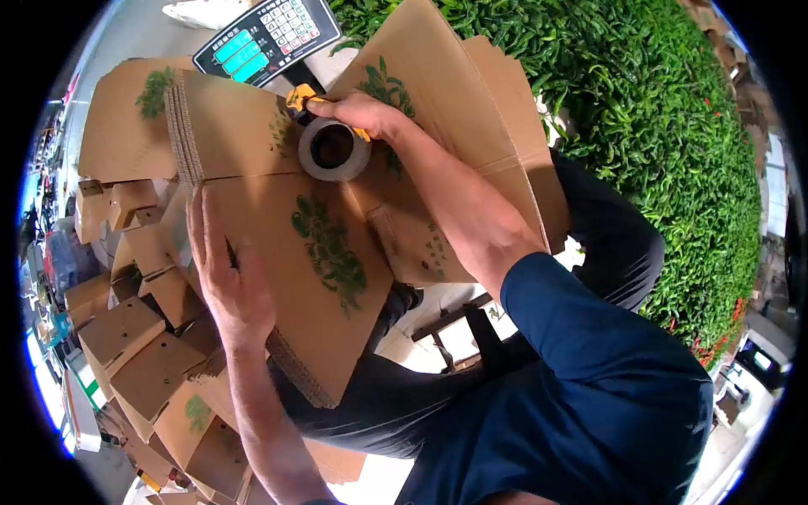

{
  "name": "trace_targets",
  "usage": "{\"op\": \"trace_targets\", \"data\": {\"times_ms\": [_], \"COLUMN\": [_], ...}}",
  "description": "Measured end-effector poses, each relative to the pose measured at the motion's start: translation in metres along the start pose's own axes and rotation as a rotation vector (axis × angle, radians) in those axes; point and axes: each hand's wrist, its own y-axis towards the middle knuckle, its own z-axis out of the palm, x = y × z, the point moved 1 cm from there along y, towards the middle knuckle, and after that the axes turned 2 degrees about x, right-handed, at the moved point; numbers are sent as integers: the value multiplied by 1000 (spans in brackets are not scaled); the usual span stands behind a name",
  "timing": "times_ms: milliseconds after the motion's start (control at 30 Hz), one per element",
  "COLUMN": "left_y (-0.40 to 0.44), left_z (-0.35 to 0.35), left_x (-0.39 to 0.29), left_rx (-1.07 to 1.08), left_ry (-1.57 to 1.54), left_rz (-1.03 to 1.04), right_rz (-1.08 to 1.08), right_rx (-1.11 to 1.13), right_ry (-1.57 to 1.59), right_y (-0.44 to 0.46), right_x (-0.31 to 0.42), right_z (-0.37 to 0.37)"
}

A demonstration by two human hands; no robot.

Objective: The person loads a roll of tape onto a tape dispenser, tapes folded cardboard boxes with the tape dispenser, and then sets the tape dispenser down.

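A cardboard box (pixel 252 252) printed with green leafy plants lies across my lap, with its flaps (pixel 421 76) spread. My right hand (pixel 362 114) is closed round the yellow and black handle of a tape dispenser (pixel 303 97). A wide roll of tape (pixel 358 160) sits in the dispenser, over the box's upper middle. Against the box's left edge, my left hand (pixel 225 282) lies with fingers stretched out and thumb apart. Some of its palm side is hidden.
A scale display (pixel 265 38) with lit screens stands behind the box. Several folded cardboard boxes (pixel 135 337) are piled at the left. A large heap of green peppers (pixel 665 151) spreads along the right. My dark-trousered legs (pixel 353 400) are under the box.
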Motion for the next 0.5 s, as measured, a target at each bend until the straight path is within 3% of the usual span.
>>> {"op": "trace_targets", "data": {"times_ms": [100, 367, 500], "left_y": [0, 1, -2], "left_z": [1, 2, 0], "left_x": [-1, 3, 11], "left_rx": [11, 19, 31], "left_ry": [-4, -2, 23], "left_rz": [-4, 25, 32], "right_rz": [-145, -129, -80], "right_rx": [-46, 88, 104], "right_ry": [-111, -537, -575], "right_y": [7, 26, 28], "right_x": [-1, 21, 13], "right_z": [7, 12, 17]}}
